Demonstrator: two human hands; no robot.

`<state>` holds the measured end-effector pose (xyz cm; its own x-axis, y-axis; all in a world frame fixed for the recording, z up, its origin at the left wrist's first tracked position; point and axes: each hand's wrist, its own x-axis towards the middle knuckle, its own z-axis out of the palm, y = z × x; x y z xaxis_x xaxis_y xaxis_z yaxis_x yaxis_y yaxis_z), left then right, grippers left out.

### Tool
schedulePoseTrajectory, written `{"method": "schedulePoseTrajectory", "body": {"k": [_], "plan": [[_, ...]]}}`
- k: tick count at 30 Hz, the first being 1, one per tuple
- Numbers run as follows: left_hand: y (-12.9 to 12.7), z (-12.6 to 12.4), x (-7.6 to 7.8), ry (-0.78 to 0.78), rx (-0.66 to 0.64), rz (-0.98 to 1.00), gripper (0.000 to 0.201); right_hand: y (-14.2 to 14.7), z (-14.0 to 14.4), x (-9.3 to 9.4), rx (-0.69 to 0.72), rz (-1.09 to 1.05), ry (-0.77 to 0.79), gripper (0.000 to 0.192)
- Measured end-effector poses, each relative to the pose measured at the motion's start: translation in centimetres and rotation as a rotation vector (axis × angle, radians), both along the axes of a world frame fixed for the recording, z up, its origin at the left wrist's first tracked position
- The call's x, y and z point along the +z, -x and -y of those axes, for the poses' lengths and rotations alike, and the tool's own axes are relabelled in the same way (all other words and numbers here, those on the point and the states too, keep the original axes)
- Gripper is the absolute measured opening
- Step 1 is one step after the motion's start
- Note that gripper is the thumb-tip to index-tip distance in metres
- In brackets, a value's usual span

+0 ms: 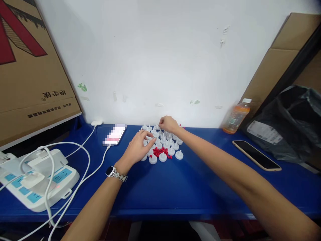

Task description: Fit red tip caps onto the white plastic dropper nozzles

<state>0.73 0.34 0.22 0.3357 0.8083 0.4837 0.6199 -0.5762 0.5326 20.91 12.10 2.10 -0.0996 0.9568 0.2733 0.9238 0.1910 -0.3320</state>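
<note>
Here, mid-frame on the blue bench point(190, 187), the white caps point(164, 145) lay under both hands: left hand point(136, 149) fingers spread loosely over them, right hand point(168, 124) fingers pinching one at the cluster's far edge.

A white wall point(160, 60) fills the back, scuffed and dotted with bits of tape and green marks. Below it runs a blue table point(190, 187). A cardboard box point(27, 67) with red print leans at the left, and more cardboard point(281, 63) leans against the wall at the right. On the table lie a power strip point(37, 180) with white cables point(75, 160), 2 phones point(115, 134) point(255, 155), an orange bottle point(237, 117) and a black bag point(293, 124). Light is even and bright.
</note>
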Motion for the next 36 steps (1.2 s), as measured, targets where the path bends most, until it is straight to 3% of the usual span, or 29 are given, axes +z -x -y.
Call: {"method": "schedulePoseTrajectory", "body": {"k": [7,12,21,25,29,33,36], "plan": [[0.1,-0.1,-0.2,-0.014,0.014,-0.041,0.028,0.0,-0.7,0.1,0.057,0.087,0.086,0.017],[0.0,-0.1,-0.3,-0.016,0.043,-0.057,0.028,-0.1,-2.4,1.1,-0.079,0.105,0.021,0.029],[-0.5,0.1,-0.4,-0.014,0.034,-0.071,0.028,0.7,-4.0,0.3,-0.140,0.159,0.049,0.023],[-0.5,0.0,-0.3,-0.024,0.029,-0.073,0.027,0.8,-3.6,0.8,-0.133,0.126,0.041,0.018],[-0.5,0.1,-0.3,-0.080,0.034,-0.057,0.028,0.2,-0.6,1.9,-0.083,-0.060,-0.085,0.015],[-1.1,0.7,-0.1,-0.133,0.040,-0.010,0.038,-0.6,5.4,1.7,0.238,-0.554,-0.075,0.015],[-1.8,1.2,-0.1,-0.119,-0.013,0.006,0.041,-0.8,9.8,0.4,0.380,-0.815,0.002,0.023]]}}
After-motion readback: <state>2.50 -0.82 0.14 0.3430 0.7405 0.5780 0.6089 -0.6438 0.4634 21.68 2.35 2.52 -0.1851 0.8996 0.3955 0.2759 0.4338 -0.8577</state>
